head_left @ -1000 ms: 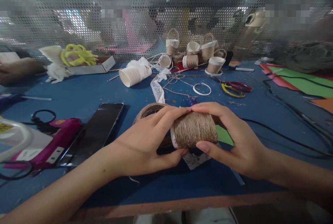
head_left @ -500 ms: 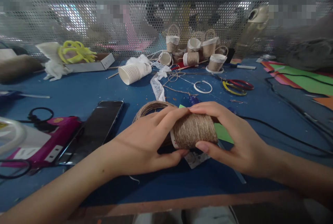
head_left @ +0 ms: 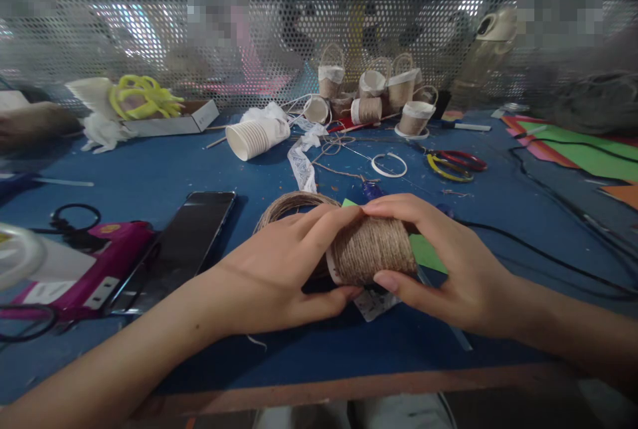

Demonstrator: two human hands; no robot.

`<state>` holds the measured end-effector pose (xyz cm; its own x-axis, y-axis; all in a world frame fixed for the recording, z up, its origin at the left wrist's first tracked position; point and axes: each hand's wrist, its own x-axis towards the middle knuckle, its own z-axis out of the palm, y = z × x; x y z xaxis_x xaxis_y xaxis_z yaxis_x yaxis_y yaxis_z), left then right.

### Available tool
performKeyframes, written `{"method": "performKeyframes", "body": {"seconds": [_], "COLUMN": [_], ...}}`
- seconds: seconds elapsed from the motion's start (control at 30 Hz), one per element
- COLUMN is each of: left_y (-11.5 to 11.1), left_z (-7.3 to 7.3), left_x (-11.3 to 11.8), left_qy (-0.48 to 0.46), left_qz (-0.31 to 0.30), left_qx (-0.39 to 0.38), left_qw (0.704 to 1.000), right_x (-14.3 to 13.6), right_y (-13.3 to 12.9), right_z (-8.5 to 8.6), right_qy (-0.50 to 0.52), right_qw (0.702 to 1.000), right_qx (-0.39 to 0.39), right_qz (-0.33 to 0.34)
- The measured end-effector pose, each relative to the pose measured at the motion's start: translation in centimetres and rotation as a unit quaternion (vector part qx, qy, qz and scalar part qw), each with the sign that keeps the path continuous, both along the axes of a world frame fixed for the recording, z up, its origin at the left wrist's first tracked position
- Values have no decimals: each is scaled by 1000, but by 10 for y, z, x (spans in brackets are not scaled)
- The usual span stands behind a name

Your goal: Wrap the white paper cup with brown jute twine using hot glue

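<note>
A paper cup wrapped in brown twine [head_left: 373, 250] lies on its side between my hands, near the front of the table. My left hand [head_left: 284, 269] grips its left end, fingers over the top and thumb below. From the other side my right hand [head_left: 453, 263] holds it, the thumb pressed on the lower front. Behind my left hand rests a coil of twine [head_left: 294, 202], partly covered. Bits of green paper [head_left: 428, 253] and a small patterned piece [head_left: 375, 304] show beneath the cup. Beside them a clear glue stick [head_left: 458, 336] lies on the table.
Left of my arm are a phone [head_left: 179, 243] and a magenta power strip [head_left: 109, 263]. Farther back are stacked paper cups [head_left: 254, 139], lace [head_left: 302, 163], a white ring [head_left: 389, 165], scissors [head_left: 451, 167] and several twine-wrapped baskets [head_left: 400, 89]. A black cable [head_left: 538, 250] runs right.
Both hands keep their hold on the twine-wrapped cup, with hardly any movement. At the far left, another person's hand has shifted slightly. The view has tilted a touch.
</note>
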<state>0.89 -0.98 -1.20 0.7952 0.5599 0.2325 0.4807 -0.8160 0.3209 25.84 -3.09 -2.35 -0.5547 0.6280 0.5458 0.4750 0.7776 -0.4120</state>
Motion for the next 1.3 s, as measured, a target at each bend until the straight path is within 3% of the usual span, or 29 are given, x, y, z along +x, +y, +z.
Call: {"method": "performKeyframes", "body": {"seconds": [1.3], "left_y": [2], "left_z": [-1], "left_x": [0], "left_qy": [-6], "left_qz": [-11], "left_qx": [25], "left_qw": [1000], "right_x": [2], "right_y": [0], "right_z": [-2], "right_qy": [-8], "right_qw": [1000], "right_qx": [7], "right_qz": [6]}}
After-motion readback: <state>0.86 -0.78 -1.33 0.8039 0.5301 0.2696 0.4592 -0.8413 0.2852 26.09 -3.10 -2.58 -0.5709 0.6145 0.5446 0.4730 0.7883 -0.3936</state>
